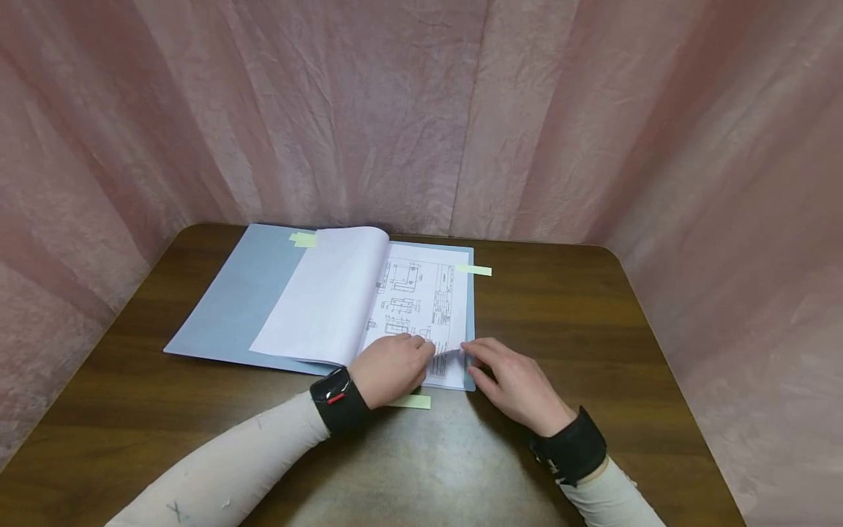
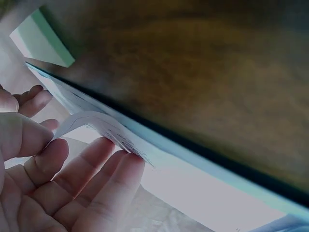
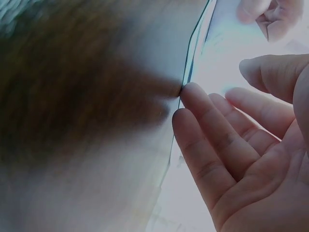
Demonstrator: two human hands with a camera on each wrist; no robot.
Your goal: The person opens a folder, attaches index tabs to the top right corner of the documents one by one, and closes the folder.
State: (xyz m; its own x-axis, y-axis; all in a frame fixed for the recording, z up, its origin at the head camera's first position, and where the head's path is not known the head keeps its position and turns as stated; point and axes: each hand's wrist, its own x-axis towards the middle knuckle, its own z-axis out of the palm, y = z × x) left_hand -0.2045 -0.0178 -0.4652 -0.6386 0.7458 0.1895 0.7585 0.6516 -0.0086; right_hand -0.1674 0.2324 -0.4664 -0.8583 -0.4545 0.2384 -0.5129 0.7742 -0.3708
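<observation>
A light blue folder (image 1: 224, 307) lies spread on the table, with a blank white sheet (image 1: 323, 289) curling over toward its left half. On the right half is a page of technical drawings (image 1: 421, 265). My left hand (image 1: 393, 368) reaches across the lower part of that page and pinches a lifted sheet (image 2: 94, 117) between thumb and index finger; the sheet bows upward there. At the folder's right edge, my right hand (image 1: 516, 382) has its fingers extended, with fingertips (image 3: 186, 118) right at the edge and the thumb apart from them.
Pale green sticky tabs stick out at the page's right side (image 1: 479, 271), below the folder (image 1: 415, 402) and at the upper left (image 1: 303, 239). The brown wooden table (image 1: 560, 307) has rounded back corners. Pink curtains (image 1: 395, 110) hang behind and beside it.
</observation>
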